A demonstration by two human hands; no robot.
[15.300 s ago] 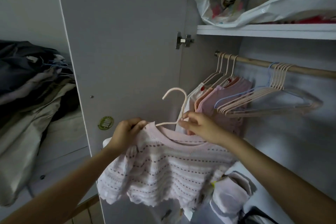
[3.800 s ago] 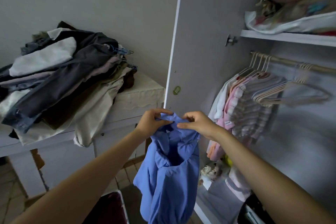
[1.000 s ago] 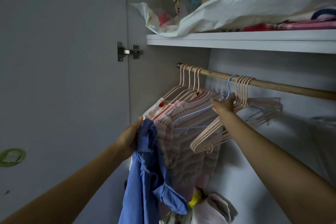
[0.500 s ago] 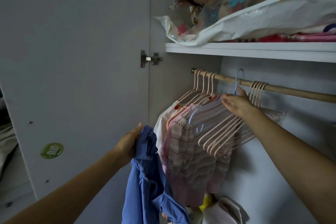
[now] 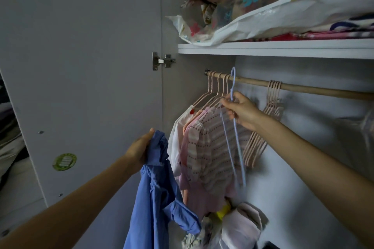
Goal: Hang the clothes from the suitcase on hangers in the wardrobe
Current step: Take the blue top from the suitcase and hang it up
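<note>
DONE: several small pink and striped garments (image 5: 208,143) hung on wooden rail (image 5: 303,89) | IN HAND: left hand (image 5: 139,149) gripping crumpled blue cotton shirt (image 5: 157,192); right hand (image 5: 240,111) pinching thin blue wire hanger (image 5: 234,127) (hook off rail) | LEFT: shirt unhung; suitcase unseen

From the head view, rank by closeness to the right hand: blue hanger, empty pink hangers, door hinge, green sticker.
1. blue hanger, held in the right hand.
2. empty pink hangers, just right, on the rod.
3. door hinge, up left.
4. green sticker, far left on the door.
</note>
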